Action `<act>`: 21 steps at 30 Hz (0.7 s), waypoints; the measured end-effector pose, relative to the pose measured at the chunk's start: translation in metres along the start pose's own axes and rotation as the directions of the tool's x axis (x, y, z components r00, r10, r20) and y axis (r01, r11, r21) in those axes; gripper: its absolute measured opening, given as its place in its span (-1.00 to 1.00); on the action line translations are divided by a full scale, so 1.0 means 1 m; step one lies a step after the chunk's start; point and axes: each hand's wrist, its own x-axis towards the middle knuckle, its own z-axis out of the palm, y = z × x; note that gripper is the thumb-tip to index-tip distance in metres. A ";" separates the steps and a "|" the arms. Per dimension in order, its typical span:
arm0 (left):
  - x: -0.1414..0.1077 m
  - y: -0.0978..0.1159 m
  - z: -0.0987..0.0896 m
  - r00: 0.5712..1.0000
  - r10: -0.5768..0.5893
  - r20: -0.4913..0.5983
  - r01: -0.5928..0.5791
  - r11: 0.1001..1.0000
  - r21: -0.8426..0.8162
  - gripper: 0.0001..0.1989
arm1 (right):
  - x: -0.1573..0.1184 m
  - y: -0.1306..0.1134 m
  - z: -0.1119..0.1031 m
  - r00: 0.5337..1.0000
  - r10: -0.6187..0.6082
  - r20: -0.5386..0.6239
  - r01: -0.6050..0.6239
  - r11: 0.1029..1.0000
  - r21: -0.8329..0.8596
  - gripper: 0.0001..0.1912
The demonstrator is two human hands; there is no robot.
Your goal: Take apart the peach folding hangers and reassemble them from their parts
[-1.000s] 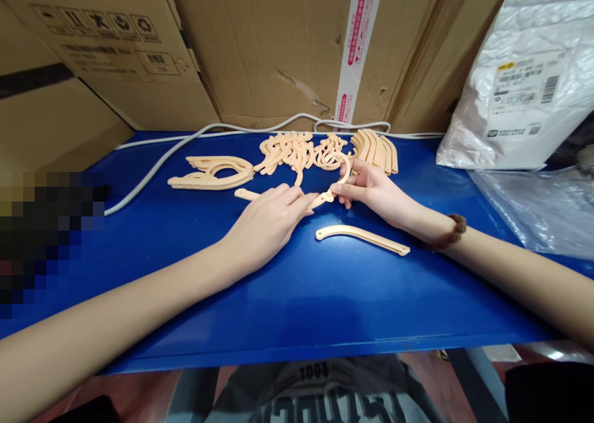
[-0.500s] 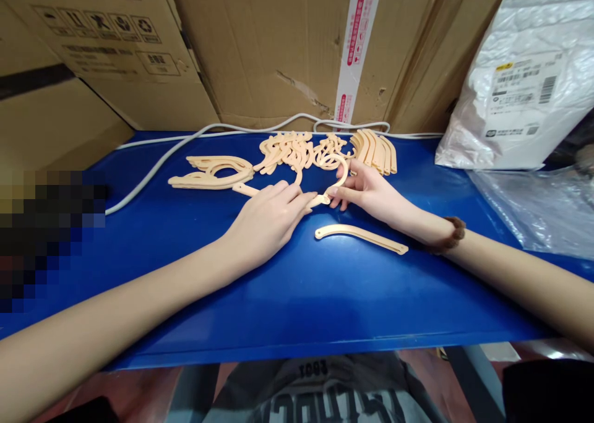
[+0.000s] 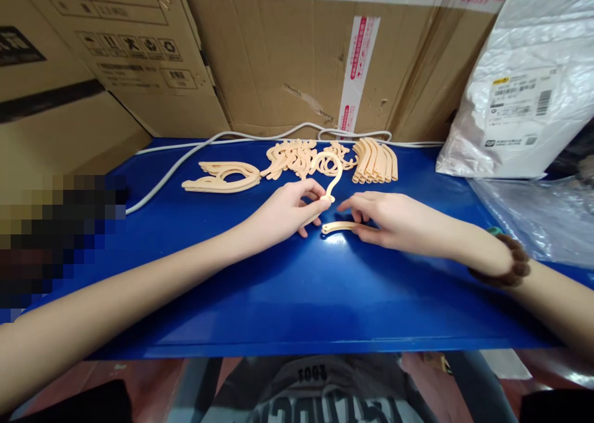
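Note:
My left hand [image 3: 297, 209] is closed, pinching a pale cream plastic hanger hook [image 3: 335, 174] at its base. The hook curves up and away above the fingers, and a piece joined at its base is mostly covered by the hand. Just to the right, my right hand [image 3: 385, 219] is low over the table, thumb and curled fingers around a loose curved hanger arm [image 3: 338, 226]. Its index finger sticks out toward the hook. Only the left end of that arm shows; the remainder is hidden behind the hand.
On the blue table [image 3: 278, 299], behind my hands, lie assembled folding hangers [image 3: 227, 188], a pile of connector pieces [image 3: 290, 158], loose hooks [image 3: 341, 154] and a row of hanger arms [image 3: 377, 162]. A white cable [image 3: 162, 182], cardboard boxes [image 3: 278, 64] and a white parcel bag [image 3: 520, 120] surround them.
My right hand has left the hook and moved down right to the loose hanger arm. My left hand has turned and now holds the hook's base alone. The view has tilted slightly up.

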 end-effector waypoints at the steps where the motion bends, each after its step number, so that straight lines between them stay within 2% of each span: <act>1: 0.003 0.001 0.001 0.999 -0.032 -0.002 0.032 0.997 -0.064 -0.80 | 0.000 0.000 0.001 1.000 -0.025 -0.012 0.025 0.999 -0.042 -0.76; 4: 0.009 0.003 0.004 0.992 -0.123 -0.015 0.118 0.973 -0.198 -0.85 | 0.001 0.003 0.008 0.996 -0.045 -0.074 0.031 0.981 -0.191 -0.78; 8: 0.009 0.006 0.003 0.978 -0.204 -0.035 0.187 0.944 -0.273 -0.86 | 0.003 0.009 0.021 0.986 -0.054 -0.159 0.002 0.951 -0.309 -0.71; 12: 0.007 0.007 0.001 0.974 -0.224 -0.021 0.208 0.935 -0.288 -0.81 | 0.005 0.012 0.029 0.976 0.002 -0.217 -0.044 0.981 -0.191 -0.73; 16: 0.005 0.006 0.000 0.970 -0.241 -0.012 0.228 0.932 -0.281 -0.89 | 0.005 0.011 0.029 0.971 0.106 -0.212 -0.119 0.992 -0.050 -0.66; 19: 0.005 0.003 -0.003 0.974 -0.227 -0.002 0.217 0.934 -0.283 -0.89 | 0.004 0.010 0.026 0.981 0.057 -0.186 -0.072 0.994 -0.077 -0.48; 21: 0.005 0.001 -0.004 0.976 -0.217 0.010 0.211 0.935 -0.284 -0.86 | 0.003 0.009 0.026 0.982 0.012 -0.189 -0.032 0.994 -0.106 -0.43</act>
